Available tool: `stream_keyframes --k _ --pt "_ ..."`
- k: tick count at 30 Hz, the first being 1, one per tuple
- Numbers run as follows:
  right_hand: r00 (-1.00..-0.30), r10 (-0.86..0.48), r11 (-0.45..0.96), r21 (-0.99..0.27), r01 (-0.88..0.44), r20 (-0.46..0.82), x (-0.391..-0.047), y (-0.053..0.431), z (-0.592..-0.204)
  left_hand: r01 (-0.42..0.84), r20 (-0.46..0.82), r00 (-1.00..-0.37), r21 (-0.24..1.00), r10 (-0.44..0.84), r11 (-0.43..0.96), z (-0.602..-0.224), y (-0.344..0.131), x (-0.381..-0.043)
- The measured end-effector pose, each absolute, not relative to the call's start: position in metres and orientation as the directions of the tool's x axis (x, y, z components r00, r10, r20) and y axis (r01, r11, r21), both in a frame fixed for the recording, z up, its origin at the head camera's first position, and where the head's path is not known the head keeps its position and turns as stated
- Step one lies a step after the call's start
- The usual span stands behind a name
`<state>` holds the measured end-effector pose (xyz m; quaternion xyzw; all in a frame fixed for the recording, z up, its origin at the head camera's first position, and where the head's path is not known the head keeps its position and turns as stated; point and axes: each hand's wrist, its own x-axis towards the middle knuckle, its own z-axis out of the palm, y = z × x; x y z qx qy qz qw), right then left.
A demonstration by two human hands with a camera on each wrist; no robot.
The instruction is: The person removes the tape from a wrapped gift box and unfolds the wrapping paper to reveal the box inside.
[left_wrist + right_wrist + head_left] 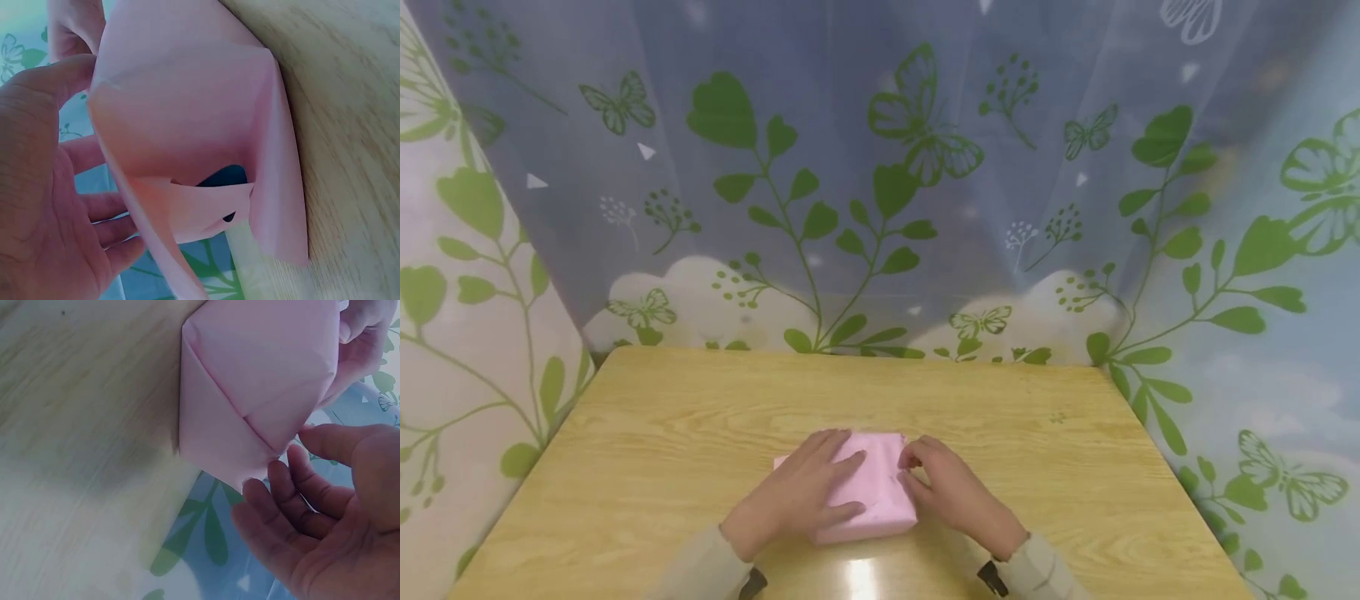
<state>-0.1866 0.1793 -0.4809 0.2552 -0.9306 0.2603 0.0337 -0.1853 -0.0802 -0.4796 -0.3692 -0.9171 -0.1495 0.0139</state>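
A box-shaped package wrapped in pink paper (pixel 880 496) lies on the table. My left hand (pixel 801 492) rests on its top with the fingers spread. In the left wrist view, the paper's near end (pixel 187 125) gapes like a pocket with loose side flaps. Something dark blue (pixel 228 177) shows inside it, mostly hidden. At the package's other end, my right hand (pixel 947 483) touches the edge with loosely bent fingers. The right wrist view shows the thumb and fingertips (pixel 275 472) at the corner of a slanted fold (pixel 225 406) that lies against that end.
The wood-grain table (pixel 685 400) extends around the package on all sides. Behind it hangs a blue curtain (pixel 835 167) printed with green leaves and butterflies. Similar printed cloth (pixel 1247 350) closes in the right side, and the left side too.
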Motion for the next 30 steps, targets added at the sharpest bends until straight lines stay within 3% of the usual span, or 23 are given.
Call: stream_keyframes --k 7,14,30 --pt "-0.883 -0.440 0.761 -0.454 -0.464 0.165 -0.1912 0.1775 -0.4839 0.703 0.151 -0.706 0.264 0.692 0.660 -0.4803 -0.0749 -0.1800" --pt "-0.874 -0.457 0.755 -0.447 -0.479 0.165 -0.1908 0.1751 -0.4826 0.671 0.140 -0.738 0.255 0.660 0.697 -0.4846 -0.0735 -0.1791" --pt "-0.874 -0.458 0.716 -0.515 -0.472 0.165 -0.1916 0.1827 -0.4869 0.661 0.156 -0.747 0.273 0.646 0.698 -0.4878 -0.0747 -0.1815"
